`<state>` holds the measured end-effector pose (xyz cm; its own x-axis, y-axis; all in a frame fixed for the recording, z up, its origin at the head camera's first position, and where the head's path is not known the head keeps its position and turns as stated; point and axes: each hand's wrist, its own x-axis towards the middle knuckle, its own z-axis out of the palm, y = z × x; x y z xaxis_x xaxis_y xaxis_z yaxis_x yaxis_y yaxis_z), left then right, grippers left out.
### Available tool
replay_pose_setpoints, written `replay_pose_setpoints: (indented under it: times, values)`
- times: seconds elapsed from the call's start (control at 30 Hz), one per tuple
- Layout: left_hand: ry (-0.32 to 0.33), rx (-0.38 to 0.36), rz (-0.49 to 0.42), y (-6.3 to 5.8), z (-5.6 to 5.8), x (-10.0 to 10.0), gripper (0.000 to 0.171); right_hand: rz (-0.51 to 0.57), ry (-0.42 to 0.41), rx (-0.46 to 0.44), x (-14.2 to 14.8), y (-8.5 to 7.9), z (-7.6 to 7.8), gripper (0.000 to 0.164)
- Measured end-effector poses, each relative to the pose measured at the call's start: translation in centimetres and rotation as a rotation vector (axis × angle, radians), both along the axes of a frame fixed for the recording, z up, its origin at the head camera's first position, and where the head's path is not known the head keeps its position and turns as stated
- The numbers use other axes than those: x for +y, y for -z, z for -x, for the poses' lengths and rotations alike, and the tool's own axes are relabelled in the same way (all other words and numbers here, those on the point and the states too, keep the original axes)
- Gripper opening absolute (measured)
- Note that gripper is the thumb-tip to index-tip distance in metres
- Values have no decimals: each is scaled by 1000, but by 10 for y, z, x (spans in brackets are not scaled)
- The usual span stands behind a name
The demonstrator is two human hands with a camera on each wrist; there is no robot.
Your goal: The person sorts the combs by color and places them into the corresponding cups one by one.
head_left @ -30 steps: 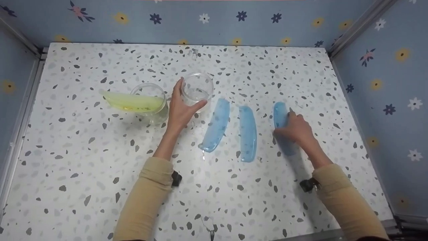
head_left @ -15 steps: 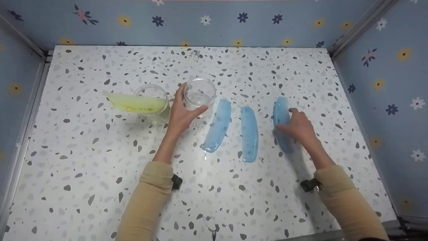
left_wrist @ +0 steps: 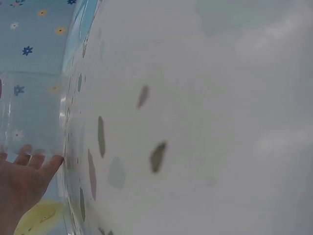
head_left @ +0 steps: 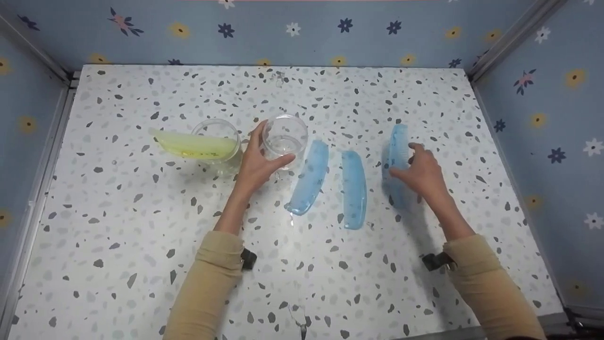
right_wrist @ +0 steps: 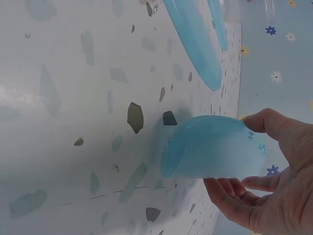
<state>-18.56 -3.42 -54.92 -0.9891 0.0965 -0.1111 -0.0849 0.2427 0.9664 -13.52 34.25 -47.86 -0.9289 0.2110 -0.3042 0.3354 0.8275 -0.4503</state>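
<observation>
My left hand (head_left: 257, 165) is round the side of a clear plastic jar (head_left: 286, 141), thumb at the front and fingers along its far left. In the left wrist view, the left hand (left_wrist: 27, 183) touches the see-through wall. Off to the right, my right hand (head_left: 424, 172) pinches a blue comb (head_left: 398, 144) between thumb and fingers. That comb (right_wrist: 215, 149) is raised off the table with a shadow under it, its teeth towards the fingers. Between the hands lie two more blue combs, one slanted (head_left: 309, 177) beside the jar and one nearly straight (head_left: 355, 191).
A second clear jar (head_left: 231, 163) stands left of the left hand, with a yellow-green comb (head_left: 196, 145) across its top that juts out to the left. The speckled white table (head_left: 141, 264) is bounded by flowered blue panels (head_left: 311, 42) at the back and sides.
The right hand has lifted the blue comb off the table and turned it, so its teeth now show. My left hand has stayed at the jar. The head view has shifted slightly.
</observation>
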Motion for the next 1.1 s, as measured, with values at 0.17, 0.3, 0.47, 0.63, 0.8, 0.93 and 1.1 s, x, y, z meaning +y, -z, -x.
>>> replay_pose_setpoints:
  times: [0.17, 0.3, 0.47, 0.63, 0.8, 0.93, 1.1]
  values:
    - [20, 0, -6, -1, -2, -2, 112, 6, 5, 69, -6, -1, 0, 93]
    - [31, 10, -10, -1, -4, -3, 111, 5, -1, 128, -10, -1, 0, 91]
    - [42, 7, 0, -2, -6, -4, 112, 17, -7, 181, -18, -2, 2, 90]
    - [52, -3, 4, -2, -8, -6, 113, 58, 9, 214, -28, -5, 4, 91]
    - [62, -1, -12, -2, -9, -6, 111, 80, 12, 269, -38, -7, 7, 92]
    - [69, -1, -24, -1, -11, -7, 111, 99, -2, 324, -47, -9, 9, 91]
    - [88, -4, -34, -2, -14, -8, 110, 124, -25, 401, -58, -12, 11, 89]
